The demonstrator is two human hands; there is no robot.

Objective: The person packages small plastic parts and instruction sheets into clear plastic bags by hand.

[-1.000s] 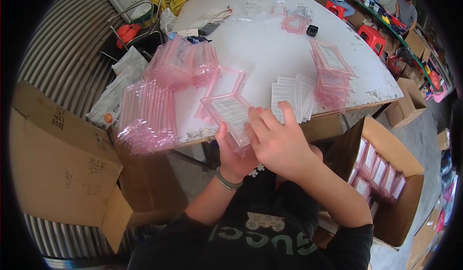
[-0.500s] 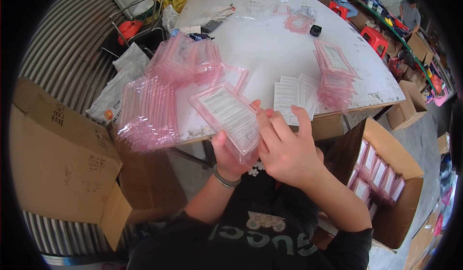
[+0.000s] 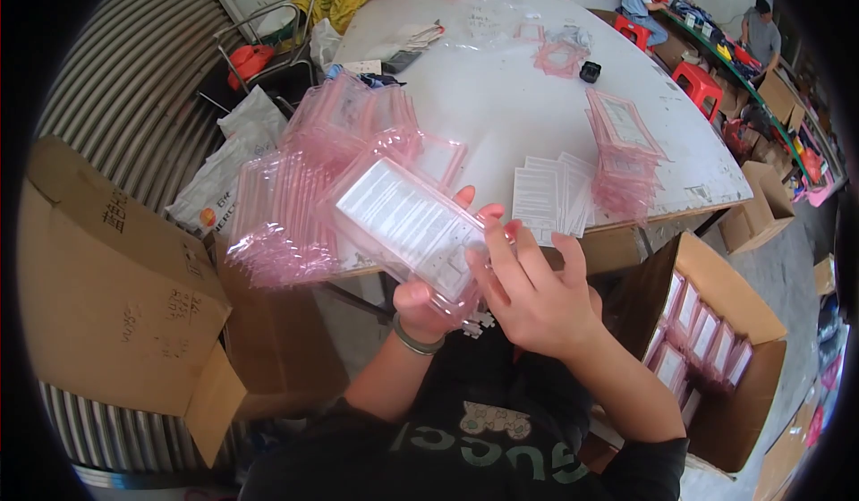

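Both hands hold one pink transparent pouch (image 3: pixel 403 224) with a white printed card inside, raised in front of me above the table's near edge. My left hand (image 3: pixel 428 309) grips its lower end from beneath, thumb on the near side. My right hand (image 3: pixel 535 291) pinches the pouch's right end with its fingertips. A fan of white printed cards (image 3: pixel 550 195) lies on the white table (image 3: pixel 501 98) just right of the pouch.
Heaps of empty pink pouches (image 3: pixel 295 206) cover the table's left side; a stack of filled pouches (image 3: pixel 622 148) stands at the right. An open carton (image 3: pixel 716 340) with packed pouches is at my right, a large cardboard box (image 3: pixel 107 286) at my left. Two people sit far back right.
The pouch has been lifted toward me and tilted, so it looks larger and lies more to the left. Both hands kept hold; my right fingers shifted to its right end.
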